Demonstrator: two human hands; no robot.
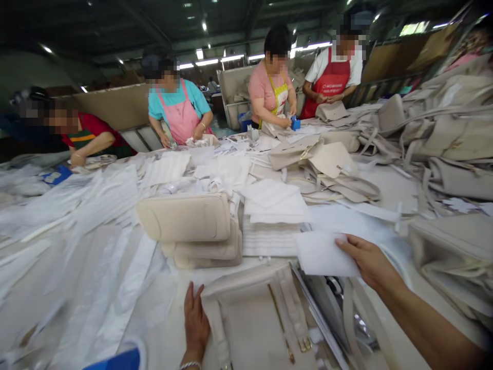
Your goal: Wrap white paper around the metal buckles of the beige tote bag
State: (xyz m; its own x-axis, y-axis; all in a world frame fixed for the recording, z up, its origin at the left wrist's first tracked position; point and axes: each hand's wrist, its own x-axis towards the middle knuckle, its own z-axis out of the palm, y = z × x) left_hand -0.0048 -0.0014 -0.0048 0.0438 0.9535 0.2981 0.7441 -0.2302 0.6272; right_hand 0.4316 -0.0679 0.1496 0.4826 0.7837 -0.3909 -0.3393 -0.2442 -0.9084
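Head view: right hand [367,262] pinches a white sheet [323,253] by its right edge; left hand [195,318] lies flat, fingers open, against a beige bag [254,318] at the table's near edge.
Sheet looks light and floppy, best held at an edge; bag seems soft, straps loose. Stacked pads [192,228] and bag piles [442,133] crowd around.

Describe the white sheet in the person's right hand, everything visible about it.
The white sheet is a plain, roughly rectangular piece, soft and matte, like thin foam or padding. It lies nearly flat, unfolded, just above the table. The right hand pinches its right edge, thumb on top. Its lower edge overlaps the cream bag that the left hand rests beside.
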